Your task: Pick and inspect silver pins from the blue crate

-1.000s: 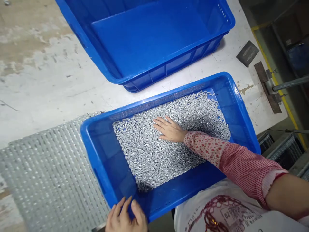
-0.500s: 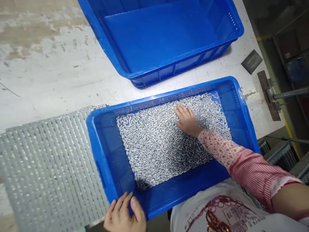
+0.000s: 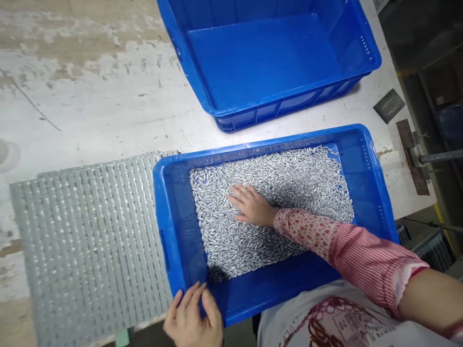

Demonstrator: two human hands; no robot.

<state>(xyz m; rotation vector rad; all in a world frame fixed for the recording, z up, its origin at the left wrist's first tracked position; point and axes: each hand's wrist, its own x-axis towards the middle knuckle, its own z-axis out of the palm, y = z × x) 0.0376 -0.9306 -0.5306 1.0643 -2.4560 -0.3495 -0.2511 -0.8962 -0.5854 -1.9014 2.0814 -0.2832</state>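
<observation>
1. Resting the right hand [image 3: 255, 208] on small silvery pieces [image 3: 238, 250] inside the near bin [image 3: 183, 212], with fingers spread flat, grasping nothing.
2. Touching the near bin's corner with the left hand [image 3: 195, 318]; cannot tell if gripping with those fingers.
3. Facing a far bin [image 3: 260, 62] on the table [image 3: 108, 125] beyond the near bin, ridged gray sheets [image 3: 97, 246] left.

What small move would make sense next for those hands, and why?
Perhaps sweep the right hand toward the near bin's far right corner: blue floor shows between silvery pieces there, while they lie closely around the palm. The left hand, at the near left rim, could steady it.
</observation>
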